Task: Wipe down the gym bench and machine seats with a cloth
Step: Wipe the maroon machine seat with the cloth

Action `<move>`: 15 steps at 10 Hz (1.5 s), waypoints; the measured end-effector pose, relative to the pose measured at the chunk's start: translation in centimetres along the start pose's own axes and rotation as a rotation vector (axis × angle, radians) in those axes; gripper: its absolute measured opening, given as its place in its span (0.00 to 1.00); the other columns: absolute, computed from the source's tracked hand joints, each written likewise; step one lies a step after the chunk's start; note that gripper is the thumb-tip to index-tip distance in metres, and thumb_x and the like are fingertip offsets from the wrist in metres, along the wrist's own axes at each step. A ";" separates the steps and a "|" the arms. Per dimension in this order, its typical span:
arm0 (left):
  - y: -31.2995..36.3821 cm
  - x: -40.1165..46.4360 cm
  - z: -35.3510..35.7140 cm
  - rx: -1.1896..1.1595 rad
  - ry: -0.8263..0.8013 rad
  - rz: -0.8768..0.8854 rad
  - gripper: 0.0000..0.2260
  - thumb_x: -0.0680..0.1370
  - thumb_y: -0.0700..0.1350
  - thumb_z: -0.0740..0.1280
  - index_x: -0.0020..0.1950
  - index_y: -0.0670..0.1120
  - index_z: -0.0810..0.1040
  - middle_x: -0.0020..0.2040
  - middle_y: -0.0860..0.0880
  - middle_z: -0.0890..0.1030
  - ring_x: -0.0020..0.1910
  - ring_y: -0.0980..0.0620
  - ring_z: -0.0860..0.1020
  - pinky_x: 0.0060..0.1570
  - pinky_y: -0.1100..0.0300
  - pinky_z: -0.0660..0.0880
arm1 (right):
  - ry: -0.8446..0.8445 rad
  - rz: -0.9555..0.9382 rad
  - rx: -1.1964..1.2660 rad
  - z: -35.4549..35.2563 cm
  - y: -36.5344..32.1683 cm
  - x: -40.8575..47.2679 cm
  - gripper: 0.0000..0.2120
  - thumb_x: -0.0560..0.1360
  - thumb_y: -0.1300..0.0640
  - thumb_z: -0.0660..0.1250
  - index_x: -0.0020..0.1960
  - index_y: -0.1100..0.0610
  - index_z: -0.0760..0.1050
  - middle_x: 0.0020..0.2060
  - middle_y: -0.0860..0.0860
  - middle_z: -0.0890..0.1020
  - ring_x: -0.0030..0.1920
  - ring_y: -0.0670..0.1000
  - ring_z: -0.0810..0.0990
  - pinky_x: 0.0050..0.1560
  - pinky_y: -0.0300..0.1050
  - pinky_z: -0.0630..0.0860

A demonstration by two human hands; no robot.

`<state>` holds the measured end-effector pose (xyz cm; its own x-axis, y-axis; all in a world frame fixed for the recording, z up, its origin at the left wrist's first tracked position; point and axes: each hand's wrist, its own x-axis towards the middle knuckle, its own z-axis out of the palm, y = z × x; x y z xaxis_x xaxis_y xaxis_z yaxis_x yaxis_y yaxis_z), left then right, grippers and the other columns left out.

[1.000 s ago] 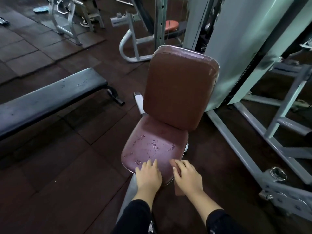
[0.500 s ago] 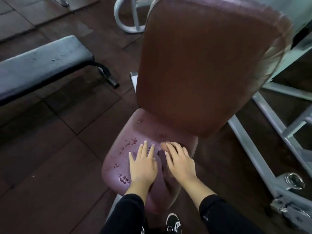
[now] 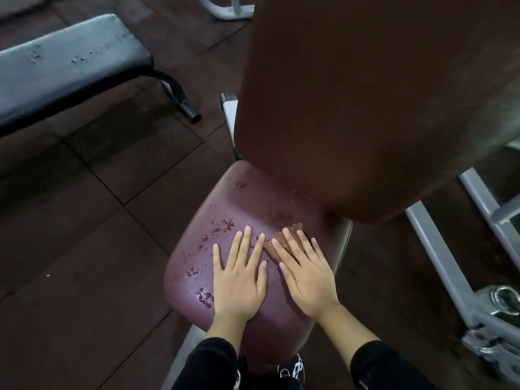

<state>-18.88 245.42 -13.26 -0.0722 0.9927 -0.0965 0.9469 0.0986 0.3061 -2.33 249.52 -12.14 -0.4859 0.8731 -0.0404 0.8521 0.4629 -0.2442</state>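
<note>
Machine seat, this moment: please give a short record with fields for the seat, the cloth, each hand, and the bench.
seat: maroon padded machine seat, with wet droplets on its left and middle parts
backrest: brown pad, upright behind the seat
cloth: small brown cloth, flat on the seat, mostly hidden under the right hand
left hand: left hand flat on the seat, fingers straight, holds nothing
right hand: right hand presses the cloth with straight fingers
bench: black flat bench, at upper left, apart from the seat, some droplets on it
</note>
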 end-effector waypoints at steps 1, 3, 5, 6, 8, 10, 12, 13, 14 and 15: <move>-0.1 -0.1 0.3 -0.006 0.018 0.009 0.24 0.81 0.54 0.52 0.77 0.53 0.61 0.79 0.50 0.57 0.78 0.53 0.54 0.73 0.38 0.50 | 0.024 -0.005 0.014 0.1 0.0 0.4 0.22 0.80 0.50 0.50 0.75 0.46 0.58 0.75 0.46 0.60 0.75 0.51 0.57 0.73 0.52 0.56; -0.2 0.0 0.5 -0.003 0.051 -0.010 0.24 0.81 0.53 0.52 0.77 0.52 0.62 0.78 0.51 0.59 0.77 0.53 0.56 0.73 0.39 0.51 | -0.028 -0.024 -0.065 -1.0 1.8 6.5 0.22 0.79 0.52 0.49 0.73 0.50 0.63 0.73 0.49 0.65 0.72 0.54 0.64 0.72 0.53 0.59; -0.2 -0.2 0.5 0.014 0.046 -0.011 0.24 0.81 0.54 0.51 0.78 0.53 0.61 0.78 0.52 0.58 0.77 0.53 0.55 0.74 0.39 0.51 | -0.008 0.270 0.042 -1.6 5.8 3.7 0.25 0.79 0.47 0.43 0.75 0.48 0.57 0.74 0.46 0.62 0.72 0.55 0.63 0.74 0.49 0.54; -0.2 -0.1 0.6 0.017 0.059 -0.017 0.24 0.80 0.54 0.51 0.78 0.53 0.61 0.78 0.51 0.58 0.77 0.53 0.55 0.73 0.39 0.51 | 0.054 0.311 0.043 -1.0 4.9 -0.6 0.24 0.79 0.50 0.47 0.74 0.51 0.61 0.74 0.48 0.59 0.75 0.55 0.58 0.75 0.45 0.52; -0.1 -0.1 0.8 0.005 0.091 -0.006 0.24 0.80 0.53 0.52 0.77 0.52 0.62 0.78 0.51 0.59 0.77 0.52 0.58 0.73 0.38 0.52 | -0.008 0.109 0.024 0.0 -0.7 -1.0 0.23 0.79 0.53 0.52 0.74 0.48 0.61 0.74 0.47 0.62 0.74 0.53 0.60 0.72 0.51 0.57; 0.0 -0.1 0.7 0.013 0.093 -0.007 0.25 0.80 0.52 0.52 0.77 0.51 0.62 0.78 0.51 0.59 0.77 0.53 0.57 0.74 0.39 0.50 | -0.127 -0.031 -0.069 -1.2 2.0 6.2 0.24 0.78 0.51 0.48 0.74 0.47 0.61 0.74 0.48 0.62 0.74 0.55 0.61 0.72 0.55 0.61; -0.2 -0.2 0.7 0.014 0.069 -0.012 0.25 0.81 0.53 0.51 0.78 0.52 0.60 0.78 0.51 0.58 0.77 0.53 0.55 0.74 0.40 0.49 | -0.063 0.300 0.040 -1.5 5.9 2.9 0.24 0.80 0.48 0.43 0.76 0.43 0.50 0.75 0.40 0.52 0.75 0.53 0.55 0.75 0.47 0.51; -0.2 -0.1 0.7 0.015 0.073 -0.014 0.25 0.80 0.53 0.51 0.78 0.52 0.60 0.78 0.51 0.58 0.77 0.53 0.55 0.74 0.40 0.49 | 0.017 0.302 0.037 -0.8 4.2 -0.7 0.24 0.79 0.50 0.46 0.75 0.49 0.57 0.75 0.45 0.55 0.76 0.53 0.53 0.75 0.48 0.54; -0.1 -0.1 0.7 0.017 0.081 -0.012 0.25 0.80 0.53 0.52 0.78 0.52 0.61 0.78 0.51 0.58 0.77 0.53 0.56 0.74 0.39 0.50 | 0.010 0.232 0.022 -0.2 1.6 -1.4 0.24 0.79 0.53 0.50 0.74 0.49 0.58 0.74 0.48 0.61 0.75 0.55 0.57 0.73 0.52 0.55; -0.1 -0.1 0.7 0.024 0.074 -0.013 0.25 0.80 0.53 0.52 0.78 0.52 0.60 0.78 0.51 0.58 0.77 0.53 0.55 0.74 0.39 0.49 | -0.022 0.107 -0.028 -0.2 0.6 0.9 0.24 0.79 0.53 0.52 0.74 0.48 0.60 0.74 0.47 0.62 0.74 0.54 0.59 0.72 0.52 0.58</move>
<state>-18.80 245.26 -13.96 -0.1065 0.9939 -0.0295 0.9528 0.1105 0.2829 -2.23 250.64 -12.12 -0.3960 0.9142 -0.0861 0.9042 0.3718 -0.2100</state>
